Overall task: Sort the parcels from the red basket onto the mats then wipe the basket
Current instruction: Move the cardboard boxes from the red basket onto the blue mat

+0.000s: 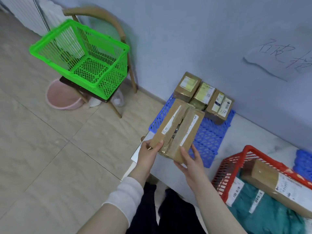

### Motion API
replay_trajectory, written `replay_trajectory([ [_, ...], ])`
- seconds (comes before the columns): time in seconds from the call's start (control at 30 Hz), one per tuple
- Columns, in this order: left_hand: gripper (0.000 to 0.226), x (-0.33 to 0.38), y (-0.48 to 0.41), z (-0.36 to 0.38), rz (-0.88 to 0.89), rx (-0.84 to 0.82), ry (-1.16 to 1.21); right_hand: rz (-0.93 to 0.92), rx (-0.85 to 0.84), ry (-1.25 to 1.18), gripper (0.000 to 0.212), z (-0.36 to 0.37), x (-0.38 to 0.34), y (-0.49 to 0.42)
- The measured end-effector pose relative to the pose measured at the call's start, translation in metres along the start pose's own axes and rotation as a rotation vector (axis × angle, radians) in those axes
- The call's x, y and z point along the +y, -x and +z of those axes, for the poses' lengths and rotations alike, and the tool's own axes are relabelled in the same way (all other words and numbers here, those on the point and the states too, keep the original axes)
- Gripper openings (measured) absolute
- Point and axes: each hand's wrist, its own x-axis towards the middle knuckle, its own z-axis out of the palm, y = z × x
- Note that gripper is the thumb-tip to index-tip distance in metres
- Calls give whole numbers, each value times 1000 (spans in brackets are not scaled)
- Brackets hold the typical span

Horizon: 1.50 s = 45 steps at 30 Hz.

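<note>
Red basket: teal bags, long carton (torn box tight in left hand, right hand).

Both arms reach forward, left hand and right hand gripping one parcel.

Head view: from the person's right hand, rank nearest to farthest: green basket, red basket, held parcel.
1. Held parcel, in the right hand itself.
2. Red basket, close on the right.
3. Green basket, on the chair, far left.
</note>
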Motion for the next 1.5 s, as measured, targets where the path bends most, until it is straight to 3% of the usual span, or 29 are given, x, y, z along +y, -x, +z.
replay_trajectory([
  [0.13, 27, 12, -30, 6, 29, -5, -167, 0, 92, 33, 56, 6, -1, -29],
  [0.37, 16, 13, -95, 22, 37, -33, -232, 59, 85, 56, 54, 9, 5, -106],
  [0.57, 31, -4, -184, 31, 23, -39, -267, 67, 119, 78, 53, 12, 30, -197],
  [0.77, 32, -22, -251, 33, 84, -61, -361, 32, 150, 94, 53, 18, 54, -258],
  [1.1, 33, -28, -283, 40, 121, -87, -453, -50, 277, 187, 48, 27, 50, -274],
  [1.37, 50, -13, -269, 51, 109, -92, -553, -8, 310, 324, 57, 26, 42, -268],
  [1.5, 54, 12, -228, 55, 264, -102, -746, -64, 359, 539, 61, 23, 22, -225],
])
